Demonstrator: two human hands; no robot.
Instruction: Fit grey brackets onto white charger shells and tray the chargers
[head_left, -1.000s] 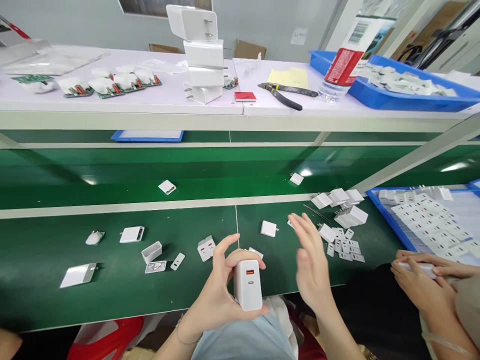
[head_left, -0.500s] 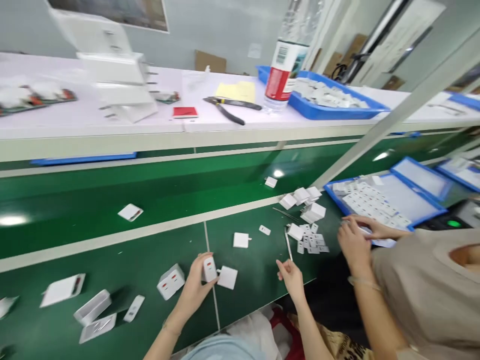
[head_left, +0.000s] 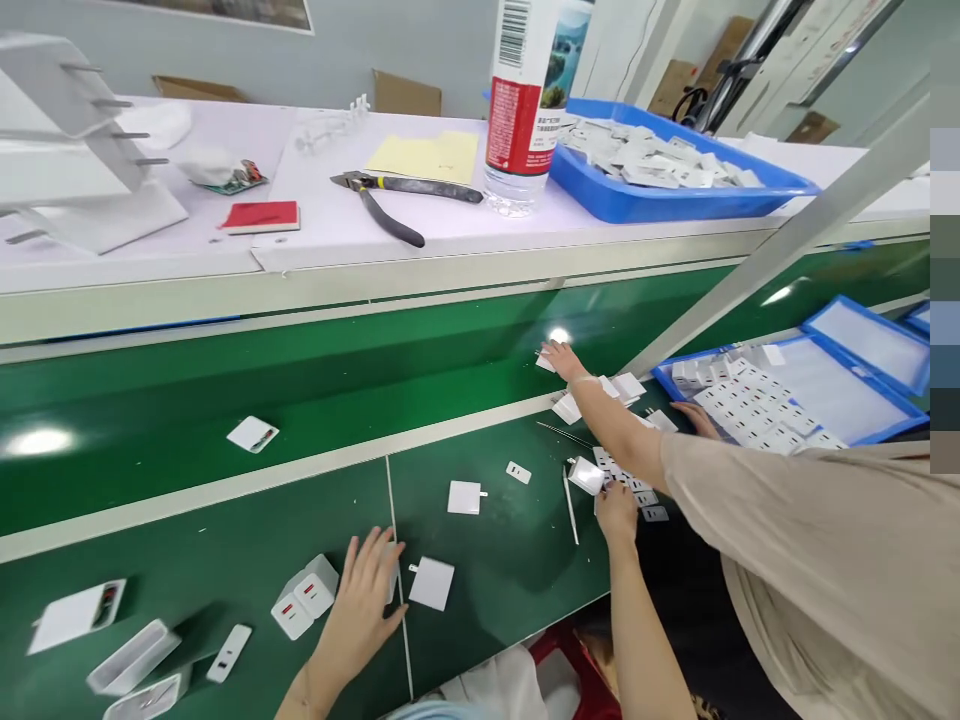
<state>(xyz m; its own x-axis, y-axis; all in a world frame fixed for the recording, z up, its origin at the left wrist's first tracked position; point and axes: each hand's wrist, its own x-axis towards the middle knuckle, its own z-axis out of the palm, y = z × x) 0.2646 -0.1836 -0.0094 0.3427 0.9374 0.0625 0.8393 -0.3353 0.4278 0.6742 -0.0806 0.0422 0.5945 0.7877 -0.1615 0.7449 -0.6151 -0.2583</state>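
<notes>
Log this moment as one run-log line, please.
left hand: open, resting flat beside white charger pair | right hand: touching small white charger | co-worker's hand: reaching onto green belt

one pair of pliers (head_left: 397,199), one bottle (head_left: 525,100), two blue trays (head_left: 675,205)

White two-port charger (head_left: 304,602) lies flat on green bench.

Your left hand (head_left: 360,600) has let the charger go, now flat beside two-port chargers (head_left: 304,600); co-worker's arm (head_left: 607,420) stretches across beyond your right hand (head_left: 616,512).
</notes>
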